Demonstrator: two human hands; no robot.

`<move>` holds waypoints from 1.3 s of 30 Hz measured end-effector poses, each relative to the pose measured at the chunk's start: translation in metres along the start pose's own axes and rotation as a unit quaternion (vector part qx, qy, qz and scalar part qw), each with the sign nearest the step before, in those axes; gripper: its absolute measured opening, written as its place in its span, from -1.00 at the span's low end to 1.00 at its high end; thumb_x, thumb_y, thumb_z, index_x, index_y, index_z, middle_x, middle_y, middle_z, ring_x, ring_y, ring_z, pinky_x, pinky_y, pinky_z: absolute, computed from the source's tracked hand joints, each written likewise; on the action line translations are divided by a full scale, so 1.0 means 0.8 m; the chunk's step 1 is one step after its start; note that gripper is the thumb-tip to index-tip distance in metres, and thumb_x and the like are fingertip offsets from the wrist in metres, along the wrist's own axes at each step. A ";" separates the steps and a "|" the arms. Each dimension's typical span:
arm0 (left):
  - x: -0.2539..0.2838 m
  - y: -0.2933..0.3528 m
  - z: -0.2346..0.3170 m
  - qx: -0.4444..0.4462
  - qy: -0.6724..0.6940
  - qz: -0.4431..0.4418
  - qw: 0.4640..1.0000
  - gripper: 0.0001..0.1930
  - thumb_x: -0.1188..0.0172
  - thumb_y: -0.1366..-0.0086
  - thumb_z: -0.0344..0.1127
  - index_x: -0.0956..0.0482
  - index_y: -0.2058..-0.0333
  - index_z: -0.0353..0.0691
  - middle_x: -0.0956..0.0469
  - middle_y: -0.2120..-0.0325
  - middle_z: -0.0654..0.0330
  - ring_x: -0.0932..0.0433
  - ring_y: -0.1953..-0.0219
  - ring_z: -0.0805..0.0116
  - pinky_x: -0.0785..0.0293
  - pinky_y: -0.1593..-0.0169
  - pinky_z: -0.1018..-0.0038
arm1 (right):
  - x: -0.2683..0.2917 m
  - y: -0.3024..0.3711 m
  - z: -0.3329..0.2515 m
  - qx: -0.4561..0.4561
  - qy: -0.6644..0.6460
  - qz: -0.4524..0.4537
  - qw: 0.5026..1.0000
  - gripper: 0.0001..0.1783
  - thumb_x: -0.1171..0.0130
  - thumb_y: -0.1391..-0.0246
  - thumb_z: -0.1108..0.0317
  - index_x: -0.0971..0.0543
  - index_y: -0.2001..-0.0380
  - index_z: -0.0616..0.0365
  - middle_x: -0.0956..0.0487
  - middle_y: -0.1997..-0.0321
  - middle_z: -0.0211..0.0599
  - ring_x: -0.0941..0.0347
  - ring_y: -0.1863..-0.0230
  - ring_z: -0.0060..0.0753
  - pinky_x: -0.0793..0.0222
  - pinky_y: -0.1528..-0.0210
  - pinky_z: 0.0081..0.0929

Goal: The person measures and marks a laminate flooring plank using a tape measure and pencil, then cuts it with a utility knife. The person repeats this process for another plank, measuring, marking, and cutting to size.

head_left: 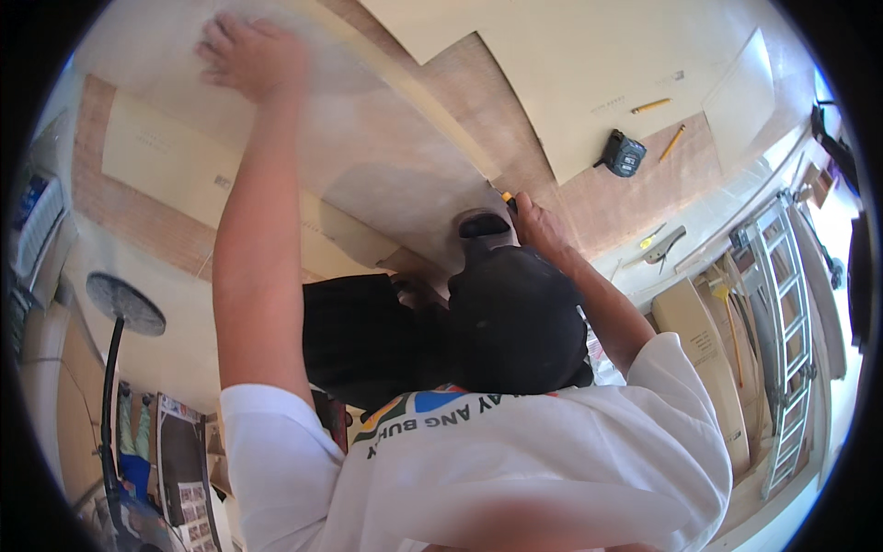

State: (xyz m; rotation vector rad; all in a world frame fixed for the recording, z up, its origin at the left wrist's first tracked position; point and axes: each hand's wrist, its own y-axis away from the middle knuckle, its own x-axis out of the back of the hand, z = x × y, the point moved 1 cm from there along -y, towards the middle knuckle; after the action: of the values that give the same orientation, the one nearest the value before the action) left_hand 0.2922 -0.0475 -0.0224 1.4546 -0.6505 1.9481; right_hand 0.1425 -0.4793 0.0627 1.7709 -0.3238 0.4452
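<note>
Large pale board (368, 138) lies flat on the tabletop (635, 193), long axis running upper left to lower right. Left hand (250, 53) open, palm and fingers pressed flat on the board's far corner. Right hand (533, 225) closed, apparently gripping a yellow-tipped tool (506, 196) at the board's edge.

The left arm stretches straight out from the shoulder, bare below a short white sleeve, elbow locked. The left hand (250, 53) lies flat, palm down, fingers spread a little. The right arm bends at the elbow and reaches a shorter way forward; the right hand (536, 224) is curled closed in a grip, knuckles up
</note>
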 end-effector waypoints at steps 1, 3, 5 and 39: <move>-0.001 0.000 0.001 -0.004 0.008 0.010 1.000 -0.44 0.12 -0.41 -0.15 -0.22 -0.32 -0.26 -0.14 -0.37 -0.02 0.02 -0.44 -0.26 0.15 -0.35 -0.43 | -0.006 0.006 0.009 0.000 -0.002 0.009 1.000 -0.78 0.02 -0.35 0.22 -0.34 0.19 0.16 -0.64 0.34 0.11 -0.59 0.33 0.27 -0.46 0.31 0.11; -0.003 -0.001 0.000 0.000 0.005 0.022 1.000 -0.45 0.11 -0.41 -0.15 -0.24 -0.31 -0.25 -0.16 -0.37 0.00 0.02 -0.45 -0.24 0.15 -0.36 -0.41 | -0.011 0.015 0.017 0.008 -0.011 0.020 1.000 -0.76 0.01 -0.36 0.20 -0.35 0.19 0.17 -0.64 0.33 0.11 -0.59 0.33 0.27 -0.45 0.30 0.12; -0.004 -0.002 -0.002 -0.004 0.000 0.034 0.999 -0.45 0.10 -0.40 -0.16 -0.26 -0.31 -0.24 -0.17 -0.37 0.01 0.02 -0.45 -0.23 0.14 -0.37 -0.38 | 0.001 0.016 0.012 0.032 -0.022 0.034 0.999 -0.73 -0.01 -0.35 0.17 -0.37 0.18 0.19 -0.64 0.32 0.13 -0.59 0.32 0.27 -0.45 0.28 0.13; -0.002 0.006 -0.002 0.034 0.001 -0.029 0.999 -0.44 0.18 -0.47 -0.17 -0.15 -0.38 -0.17 0.01 -0.46 -0.01 0.17 -0.50 -0.25 0.28 -0.39 -0.37 | 0.325 -0.400 -0.515 0.289 -0.048 0.201 0.935 -0.64 -0.06 -0.12 0.34 -0.59 0.10 0.35 -0.67 0.09 0.15 -0.63 0.02 0.12 -0.56 0.00 -0.06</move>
State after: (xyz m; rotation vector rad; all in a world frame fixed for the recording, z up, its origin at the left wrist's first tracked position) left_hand 0.2882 -0.0498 -0.0245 1.4957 -0.5380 1.9439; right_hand 0.4636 0.0017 -0.0086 2.3123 -0.6846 0.8074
